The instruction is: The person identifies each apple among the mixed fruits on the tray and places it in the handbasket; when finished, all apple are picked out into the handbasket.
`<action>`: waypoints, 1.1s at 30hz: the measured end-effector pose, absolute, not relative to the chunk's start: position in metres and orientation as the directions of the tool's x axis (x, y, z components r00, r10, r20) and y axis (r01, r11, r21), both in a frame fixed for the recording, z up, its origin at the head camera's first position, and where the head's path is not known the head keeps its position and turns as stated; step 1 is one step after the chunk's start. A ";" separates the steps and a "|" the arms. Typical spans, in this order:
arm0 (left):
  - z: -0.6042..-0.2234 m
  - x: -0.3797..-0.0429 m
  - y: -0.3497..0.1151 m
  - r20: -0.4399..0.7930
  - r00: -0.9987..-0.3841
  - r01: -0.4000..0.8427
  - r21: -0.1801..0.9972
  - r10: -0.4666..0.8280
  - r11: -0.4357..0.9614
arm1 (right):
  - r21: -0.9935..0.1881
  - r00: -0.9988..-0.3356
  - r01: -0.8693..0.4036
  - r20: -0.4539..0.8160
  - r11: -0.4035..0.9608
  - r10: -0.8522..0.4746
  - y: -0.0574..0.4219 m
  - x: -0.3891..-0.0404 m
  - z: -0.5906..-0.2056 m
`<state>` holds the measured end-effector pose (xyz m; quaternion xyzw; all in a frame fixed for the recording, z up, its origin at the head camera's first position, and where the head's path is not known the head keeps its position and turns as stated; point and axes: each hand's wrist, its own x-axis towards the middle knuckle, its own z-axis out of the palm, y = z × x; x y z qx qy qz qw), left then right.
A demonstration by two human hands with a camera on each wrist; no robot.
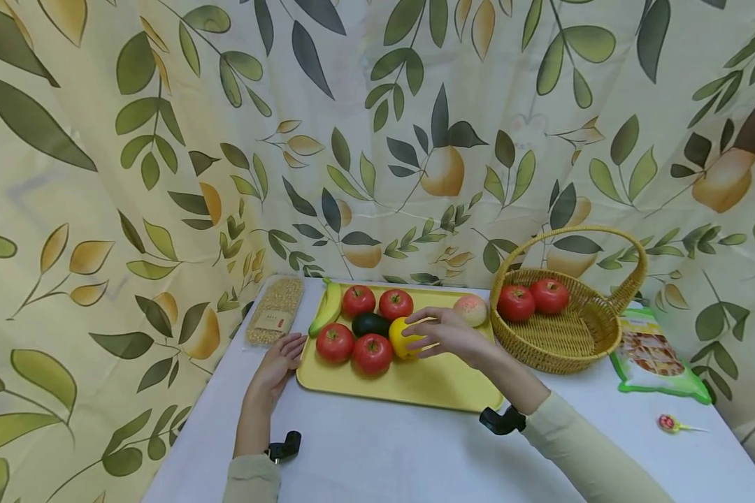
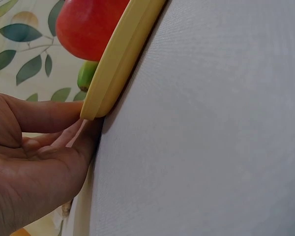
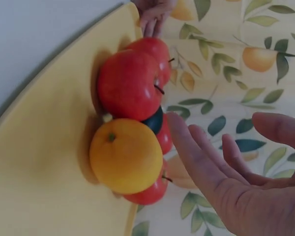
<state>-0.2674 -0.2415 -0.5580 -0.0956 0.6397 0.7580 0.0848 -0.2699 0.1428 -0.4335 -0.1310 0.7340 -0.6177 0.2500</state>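
Observation:
My left hand [image 1: 281, 362] is at the left edge of the yellow tray [image 1: 403, 395], its relaxed fingertips touching the rim in the left wrist view. Over the tray's right half hovers my right hand [image 1: 448, 335], fingers loosely spread and holding nothing. Nearest to it is an orange [image 3: 126, 156], with a gap between fruit and fingers in the right wrist view; in the head view the fingers overlap it. Several red apples [image 1: 372, 355] surround a dark green avocado [image 1: 370, 324]. A banana [image 1: 327, 311] lies along the left rim, and a pale peach [image 1: 471, 309] sits at the back right.
A wicker basket [image 1: 560, 360] with two red apples [image 1: 516, 303] stands right of the tray. Beyond it lie a green snack bag [image 1: 654, 353] and a lollipop [image 1: 669, 423]. Left of the tray is a packet of grain [image 1: 277, 307]. A leaf-patterned curtain [image 1: 377, 175] hangs behind.

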 end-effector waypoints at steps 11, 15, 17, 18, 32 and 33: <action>-0.555 -0.265 -0.242 -0.250 -0.968 -0.252 0.953 0.031 -0.168 | -0.963 -0.809 0.168 -0.257 0.211 -0.529 0.114 -0.269 -0.447; -0.557 -0.266 -0.242 -0.263 -0.965 -0.261 0.953 0.011 -0.154 | -0.961 -0.799 0.160 -0.260 0.226 -0.542 0.107 -0.269 -0.450; -0.557 -0.268 -0.242 -0.270 -0.963 -0.267 0.952 0.000 -0.152 | -0.958 -0.799 0.158 -0.266 0.239 -0.540 0.104 -0.270 -0.451; -0.558 -0.268 -0.242 -0.271 -0.962 -0.268 0.951 -0.004 -0.152 | -0.957 -0.800 0.158 -0.269 0.245 -0.537 0.103 -0.271 -0.452; -0.561 -0.268 -0.242 -0.272 -0.962 -0.268 0.952 -0.008 -0.150 | -0.933 -0.814 0.187 -0.322 0.307 -0.483 0.092 -0.283 -0.469; -0.561 -0.268 -0.242 -0.270 -0.963 -0.266 0.952 -0.008 -0.151 | -0.931 -0.816 0.185 -0.324 0.314 -0.479 0.090 -0.284 -0.470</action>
